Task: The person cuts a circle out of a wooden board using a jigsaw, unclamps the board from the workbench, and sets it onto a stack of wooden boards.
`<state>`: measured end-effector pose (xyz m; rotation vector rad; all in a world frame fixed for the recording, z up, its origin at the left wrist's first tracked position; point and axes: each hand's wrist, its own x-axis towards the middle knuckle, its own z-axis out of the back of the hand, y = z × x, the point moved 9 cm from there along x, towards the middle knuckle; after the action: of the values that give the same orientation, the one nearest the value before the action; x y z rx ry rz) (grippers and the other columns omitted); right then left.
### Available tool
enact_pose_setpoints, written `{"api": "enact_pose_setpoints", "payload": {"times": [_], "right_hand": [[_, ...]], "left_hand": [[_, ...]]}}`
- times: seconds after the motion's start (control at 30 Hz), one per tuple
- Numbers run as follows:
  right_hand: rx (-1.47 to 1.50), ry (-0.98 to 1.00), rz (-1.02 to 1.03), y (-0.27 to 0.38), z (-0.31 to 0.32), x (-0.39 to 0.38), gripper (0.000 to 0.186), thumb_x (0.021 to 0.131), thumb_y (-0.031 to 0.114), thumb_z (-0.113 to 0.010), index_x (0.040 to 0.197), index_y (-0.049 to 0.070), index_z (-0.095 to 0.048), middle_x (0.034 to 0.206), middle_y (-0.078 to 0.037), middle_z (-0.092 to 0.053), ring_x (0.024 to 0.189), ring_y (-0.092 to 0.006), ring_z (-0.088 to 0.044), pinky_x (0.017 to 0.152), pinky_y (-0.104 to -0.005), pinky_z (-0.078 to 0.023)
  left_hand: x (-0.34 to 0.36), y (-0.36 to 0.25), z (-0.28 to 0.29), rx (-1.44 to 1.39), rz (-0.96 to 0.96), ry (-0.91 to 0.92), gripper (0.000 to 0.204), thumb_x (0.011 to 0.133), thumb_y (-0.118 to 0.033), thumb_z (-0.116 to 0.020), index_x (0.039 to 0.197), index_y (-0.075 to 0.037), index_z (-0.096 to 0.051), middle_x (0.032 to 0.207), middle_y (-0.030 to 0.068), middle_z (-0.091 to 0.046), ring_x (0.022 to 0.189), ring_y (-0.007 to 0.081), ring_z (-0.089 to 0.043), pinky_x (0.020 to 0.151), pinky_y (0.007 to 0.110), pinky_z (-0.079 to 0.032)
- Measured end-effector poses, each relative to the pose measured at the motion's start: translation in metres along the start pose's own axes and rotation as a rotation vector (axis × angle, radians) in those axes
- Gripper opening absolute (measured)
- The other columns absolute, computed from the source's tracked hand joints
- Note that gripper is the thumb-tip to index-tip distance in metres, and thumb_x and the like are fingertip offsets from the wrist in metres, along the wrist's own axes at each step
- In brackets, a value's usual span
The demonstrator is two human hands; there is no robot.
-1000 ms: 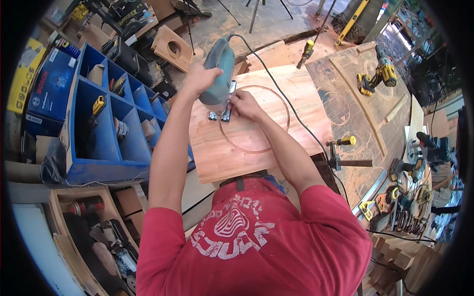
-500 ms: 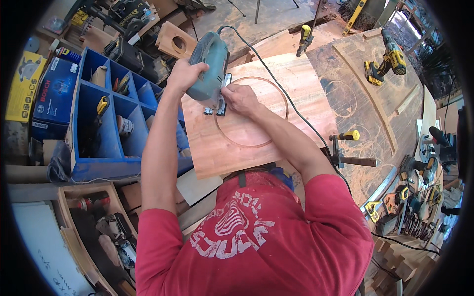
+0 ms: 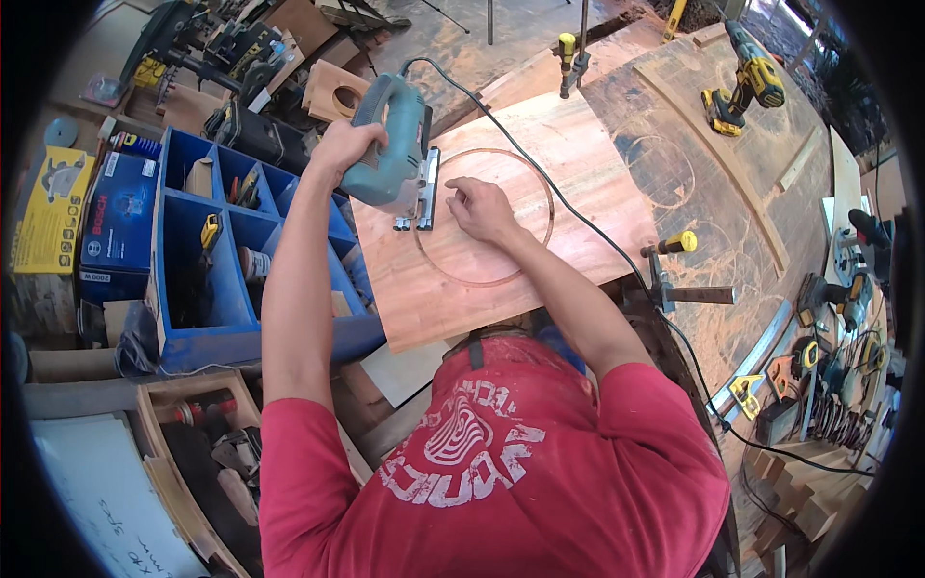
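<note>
My left hand point(image 3: 342, 149) is wrapped round the handle of a teal jigsaw point(image 3: 395, 159). The tool is tilted above the left part of a pale reddish wooden board point(image 3: 593, 193), its metal base plate point(image 3: 427, 197) facing right. Cut into the board is a circular groove point(image 3: 551, 207), which passes by the base plate. My right hand point(image 3: 485, 207) is over the area inside the circle, just right of the base plate. Its fingers are loosely bent and apart, with nothing in them. A dark cord point(image 3: 544, 169) runs from the jigsaw across the board.
Clamps stand at the board's far edge point(image 3: 567, 63) and right corner point(image 3: 665, 275). A yellow drill point(image 3: 752, 77) lies on the sawdust-covered bench point(image 3: 694, 241) beside wooden strips. At the left are a blue compartment box point(image 3: 193, 337) and a drawer point(image 3: 154, 400) of tools.
My right hand has come off the jigsaw's base plate and moved slightly right, its fingers loosening. The jigsaw, still in my left hand, has shifted slightly left and down in view.
</note>
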<state>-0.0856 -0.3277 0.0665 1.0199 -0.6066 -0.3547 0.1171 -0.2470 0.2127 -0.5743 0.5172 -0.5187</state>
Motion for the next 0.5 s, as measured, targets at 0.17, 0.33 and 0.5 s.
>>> {"api": "enact_pose_setpoints", "payload": {"times": [0.17, 0.33, 0.5], "right_hand": [[0.171, -0.114, -0.009, -0.006, 0.008, -0.011, 0.026, 0.091, 0.013, -0.071, 0.114, 0.001, -0.074, 0.092, -0.017, -0.074, 0.081, -0.0323, -0.072, 0.074, -0.0428, -0.058], [0.202, -0.145, 0.0, -0.007, 0.013, -0.02, 0.023, 0.092, 0.01, -0.07, 0.112, 0.0, -0.074, 0.091, -0.016, -0.073, 0.078, -0.028, -0.072, 0.073, -0.0385, -0.057], [0.159, -0.151, -0.04, -0.004, 0.009, -0.023, 0.025, 0.089, 0.009, -0.073, 0.113, 0.0, -0.074, 0.09, -0.013, -0.074, 0.074, -0.0225, -0.071, 0.071, -0.0351, -0.057]], "left_hand": [[0.015, -0.004, -0.004, -0.143, -0.013, 0.102, 0.037, 0.087, -0.028, -0.074, 0.105, 0.004, -0.075, 0.092, 0.0124, -0.074, 0.075, 0.0198, -0.07, 0.07, 0.033, -0.056], [-0.017, -0.034, 0.046, 0.226, -0.665, -0.391, 0.037, 0.095, -0.02, -0.07, 0.126, -0.001, -0.068, 0.116, 0.0141, -0.074, 0.101, 0.0286, -0.072, 0.088, 0.039, -0.056], [-0.075, -0.063, 0.024, 1.126, -1.379, -0.211, 0.056, 0.082, -0.004, -0.074, 0.136, -0.013, -0.064, 0.143, 0.0086, -0.062, 0.14, 0.0314, -0.054, 0.116, 0.048, -0.044]]}}
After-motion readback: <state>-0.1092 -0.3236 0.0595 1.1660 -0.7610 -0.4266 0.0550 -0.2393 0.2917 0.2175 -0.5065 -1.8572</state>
